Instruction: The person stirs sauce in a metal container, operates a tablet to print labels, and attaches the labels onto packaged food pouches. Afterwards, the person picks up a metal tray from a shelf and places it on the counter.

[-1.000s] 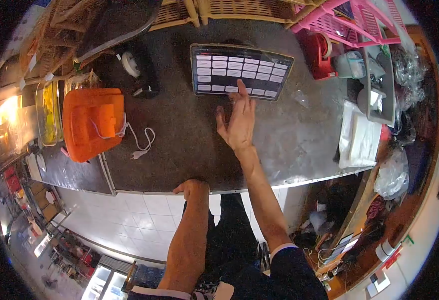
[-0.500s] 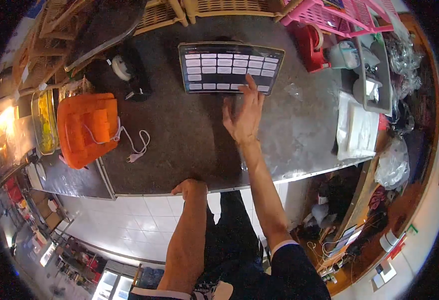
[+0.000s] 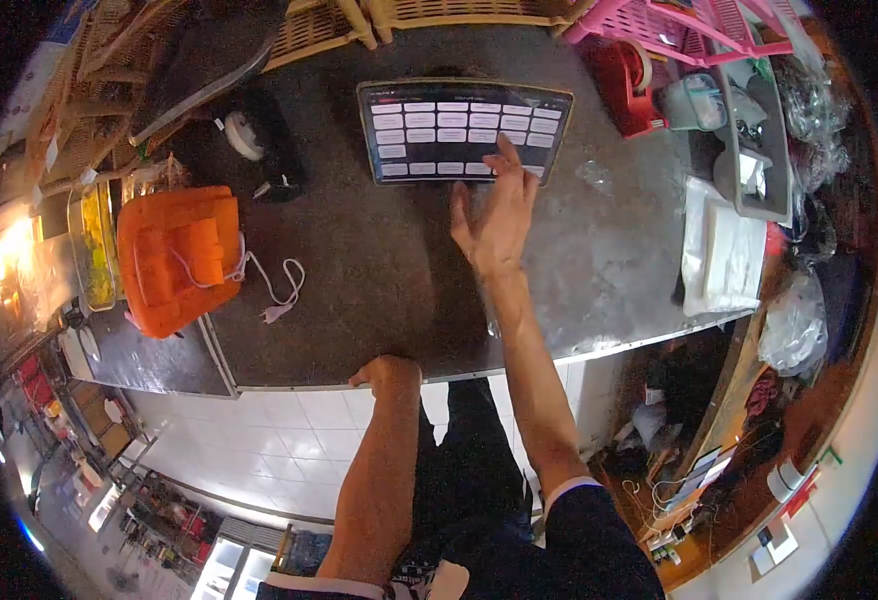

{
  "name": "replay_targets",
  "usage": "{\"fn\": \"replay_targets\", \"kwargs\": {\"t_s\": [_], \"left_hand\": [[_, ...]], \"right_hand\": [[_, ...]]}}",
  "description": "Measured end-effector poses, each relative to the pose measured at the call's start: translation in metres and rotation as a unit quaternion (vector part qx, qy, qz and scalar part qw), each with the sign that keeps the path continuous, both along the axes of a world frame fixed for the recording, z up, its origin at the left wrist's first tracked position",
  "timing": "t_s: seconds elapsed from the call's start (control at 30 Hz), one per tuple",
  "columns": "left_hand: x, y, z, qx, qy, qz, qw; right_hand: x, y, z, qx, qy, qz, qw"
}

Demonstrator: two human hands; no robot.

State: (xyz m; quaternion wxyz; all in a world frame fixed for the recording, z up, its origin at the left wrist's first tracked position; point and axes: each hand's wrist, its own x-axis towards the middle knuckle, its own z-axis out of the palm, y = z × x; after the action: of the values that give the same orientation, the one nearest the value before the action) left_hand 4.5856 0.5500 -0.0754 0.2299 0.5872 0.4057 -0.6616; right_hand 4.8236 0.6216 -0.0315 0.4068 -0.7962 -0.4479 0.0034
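Note:
A tablet (image 3: 444, 152) stands propped at the back middle of the dark table, its screen filled with rows of white buttons. My right hand (image 3: 499, 215) reaches over the tablet's lower right part, with the index finger stretched toward the screen and the thumb spread apart. Whether the fingertip touches the glass cannot be made out. Nothing is in this hand. My left hand (image 3: 393, 374) rests on the table's front edge, its fingers mostly hidden and a thumb or finger pointing left.
At the left lie an orange container (image 3: 179, 260), a white cable with plug (image 3: 284, 292) and a yellow-filled tray (image 3: 96, 245). Rattan baskets and a pink basket (image 3: 679, 35) line the back. A red tape dispenser (image 3: 631, 95), grey bin (image 3: 759, 170) and plastic bags (image 3: 721, 250) are right.
My right hand has shifted right across the tablet's lower part, and its index finger now points at higher buttons. My left hand stays at the table edge. The camera view has shifted slightly.

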Motion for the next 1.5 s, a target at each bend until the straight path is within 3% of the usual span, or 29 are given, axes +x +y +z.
{"fn": "replay_targets", "kwargs": {"t_s": [0.57,0.93,1.5], "left_hand": [[-0.011,-0.005,-0.028,-0.021,0.067,0.038,0.997],[-0.014,-0.008,-0.034,-0.03,0.079,0.039,0.996],[-0.018,-0.01,-0.044,-0.045,0.109,0.025,0.993]], "right_hand": [[-0.032,0.012,0.005,0.013,0.022,0.052,0.998],[0.005,-0.01,-0.005,0.017,-0.01,-0.034,0.999],[0.008,-0.012,-0.009,-0.006,0.008,-0.047,0.999]]}}
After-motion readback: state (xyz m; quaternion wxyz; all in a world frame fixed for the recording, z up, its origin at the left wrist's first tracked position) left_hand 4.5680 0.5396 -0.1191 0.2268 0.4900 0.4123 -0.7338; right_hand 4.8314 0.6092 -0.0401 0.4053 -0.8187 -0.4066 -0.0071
